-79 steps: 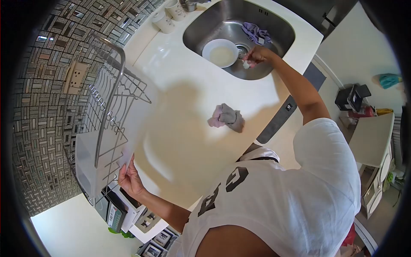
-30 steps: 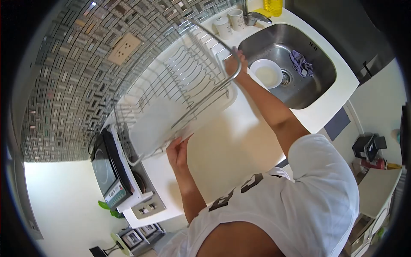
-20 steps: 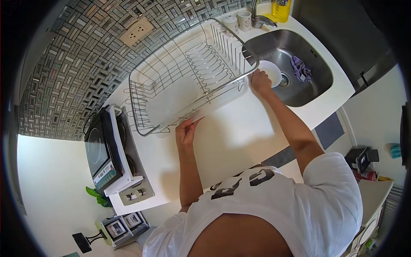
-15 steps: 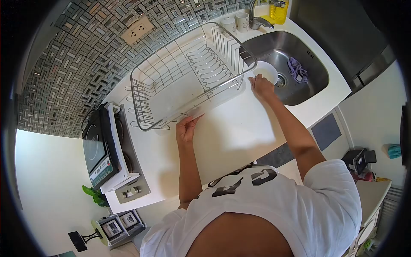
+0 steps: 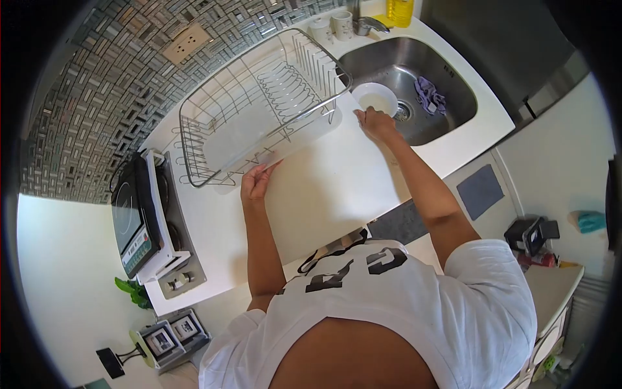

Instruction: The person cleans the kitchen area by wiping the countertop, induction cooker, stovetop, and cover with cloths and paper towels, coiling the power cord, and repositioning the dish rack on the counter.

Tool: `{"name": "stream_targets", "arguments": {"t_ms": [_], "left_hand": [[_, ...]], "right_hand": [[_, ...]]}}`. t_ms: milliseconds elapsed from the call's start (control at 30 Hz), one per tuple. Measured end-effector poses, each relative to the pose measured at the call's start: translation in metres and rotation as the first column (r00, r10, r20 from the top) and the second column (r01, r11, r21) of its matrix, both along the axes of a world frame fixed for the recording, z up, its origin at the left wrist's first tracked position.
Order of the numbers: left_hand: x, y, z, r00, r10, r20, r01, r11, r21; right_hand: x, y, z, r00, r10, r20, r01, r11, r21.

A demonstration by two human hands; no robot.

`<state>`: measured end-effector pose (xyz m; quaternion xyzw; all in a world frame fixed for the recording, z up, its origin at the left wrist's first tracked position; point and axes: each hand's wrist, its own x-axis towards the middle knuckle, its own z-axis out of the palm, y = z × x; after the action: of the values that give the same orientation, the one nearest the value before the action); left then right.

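My left hand [image 5: 256, 184] pinches the front edge of the clear plastic tray [image 5: 304, 146] under the wire dish rack [image 5: 220, 170]. The rack has no dishes in it and stands against the tiled wall. My right hand [image 5: 377, 124] is over the counter [image 5: 324, 194] at the near-left rim of the sink [image 5: 447, 126], between the rack's right corner and the white bowl. Its fingers are slightly apart and nothing shows in them. The white bowl [image 5: 376, 97] with cloudy liquid sits in the sink, and a purple cloth [image 5: 429, 96] lies beyond the drain.
Two patterned cups [image 5: 342, 26] stand behind the sink, near the faucet [image 5: 370, 24] and a yellow bottle [image 5: 400, 11]. A black induction cooker [image 5: 133, 214] on a white stand is at the left, above a built-in stove [image 5: 181, 279].
The rack came down from a raised tilt and now stands level by the wall. My right hand left the sink, held the rack's right end, then let go. The grey-pink cloth on the counter is out of sight.
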<state>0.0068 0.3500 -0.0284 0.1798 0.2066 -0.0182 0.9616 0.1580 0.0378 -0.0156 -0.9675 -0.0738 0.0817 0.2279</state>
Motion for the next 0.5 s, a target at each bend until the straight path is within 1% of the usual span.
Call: {"name": "stream_targets", "arguments": {"t_ms": [67,100,133,167,300,333,367,400,467,500], "left_hand": [[-0.005,-0.012,0.026,0.993,0.030,-0.117,-0.017,0.994,0.110],[-0.005,-0.007,0.016,0.992,0.061,-0.112,-0.048,0.992,0.114],[-0.002,0.004,-0.005,0.998,0.018,-0.065,-0.010,0.992,0.123],[-0.001,0.013,-0.016,0.999,-0.025,-0.020,0.028,0.990,0.135],[-0.002,0.003,-0.012,0.999,0.035,-0.020,-0.033,0.996,0.086],[0.000,-0.006,-0.002,0.976,0.189,-0.106,-0.175,0.976,0.129],[0.002,-0.012,0.004,0.924,0.336,-0.183,-0.305,0.935,0.179],[0.003,-0.016,0.011,0.922,0.347,-0.173,-0.317,0.931,0.178],[0.000,-0.020,0.016,0.887,0.385,-0.254,-0.355,0.921,0.158],[-0.009,-0.024,0.015,0.885,0.391,-0.254,-0.363,0.919,0.150]], "right_hand": [[-0.001,-0.005,-0.004,1.000,0.012,0.009,-0.012,1.000,0.007],[-0.002,-0.005,-0.003,0.999,0.043,0.014,-0.043,0.999,0.011],[-0.005,-0.006,0.003,0.998,0.034,-0.053,-0.035,0.999,-0.021],[-0.007,-0.007,0.008,0.993,0.024,-0.119,-0.030,0.998,-0.055],[-0.010,-0.011,0.003,0.991,0.079,-0.111,-0.087,0.993,-0.077],[-0.009,-0.012,0.002,0.990,0.091,-0.106,-0.102,0.990,-0.099],[-0.010,-0.012,0.003,0.990,0.099,-0.100,-0.111,0.986,-0.123],[-0.011,-0.011,0.004,0.990,0.110,-0.091,-0.121,0.985,-0.122],[-0.017,-0.010,0.005,0.996,0.067,-0.057,-0.073,0.990,-0.119],[-0.019,-0.010,0.006,0.996,0.075,-0.054,-0.081,0.989,-0.126]]}}
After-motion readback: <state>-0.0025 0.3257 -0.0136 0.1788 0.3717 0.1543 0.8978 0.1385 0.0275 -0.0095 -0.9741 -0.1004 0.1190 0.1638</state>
